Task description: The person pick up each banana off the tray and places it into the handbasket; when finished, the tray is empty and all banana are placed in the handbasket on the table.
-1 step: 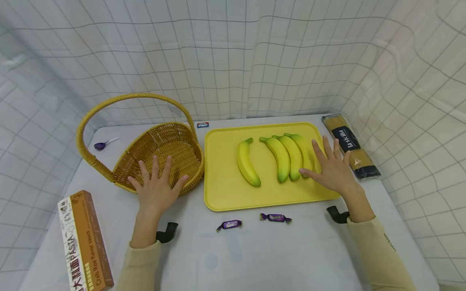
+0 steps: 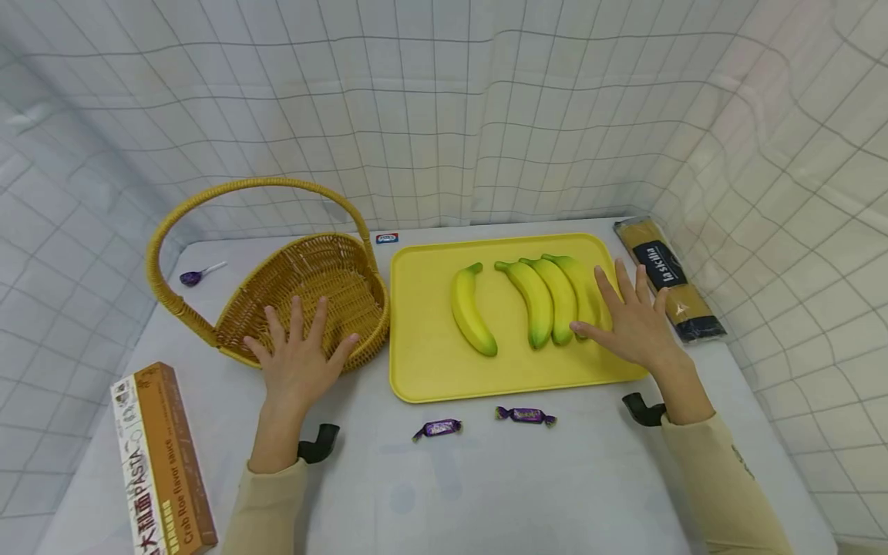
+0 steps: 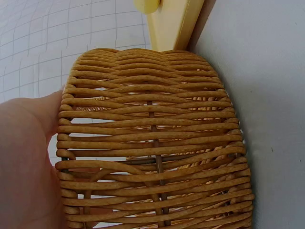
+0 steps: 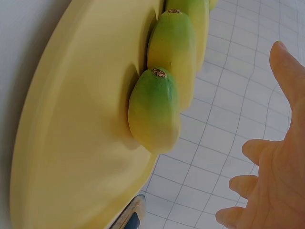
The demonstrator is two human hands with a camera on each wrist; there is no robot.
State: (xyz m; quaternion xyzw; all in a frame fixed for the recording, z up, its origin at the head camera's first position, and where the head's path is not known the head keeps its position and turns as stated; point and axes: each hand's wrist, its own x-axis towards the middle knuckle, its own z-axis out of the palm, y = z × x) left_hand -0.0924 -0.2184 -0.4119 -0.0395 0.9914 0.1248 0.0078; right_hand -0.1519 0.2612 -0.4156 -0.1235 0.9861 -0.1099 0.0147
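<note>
My left hand (image 2: pixel 304 333) lies open, fingers spread, on the near rim of a wicker basket (image 2: pixel 312 270) with a tall handle. In the left wrist view the basket's weave (image 3: pixel 152 143) fills the frame, with my palm (image 3: pixel 24 167) against it. My right hand (image 2: pixel 613 308) is open over the right part of a yellow tray (image 2: pixel 430 362). Its thumb reaches the tip of the nearest of three bananas (image 2: pixel 551 297) lying side by side. A single banana (image 2: pixel 472 308) lies apart to their left. The right wrist view shows green banana ends (image 4: pixel 155 109) on the tray (image 4: pixel 71 143) and my spread fingers (image 4: pixel 271 181).
Two purple wrapped candies (image 2: pixel 437 428) (image 2: pixel 525 415) lie in front of the tray. A pasta box (image 2: pixel 163 462) sits at the near left and a dark spaghetti packet (image 2: pixel 666 277) at the right edge. A purple-headed item (image 2: pixel 197 274) and a small red-blue packet (image 2: pixel 386 238) lie further back.
</note>
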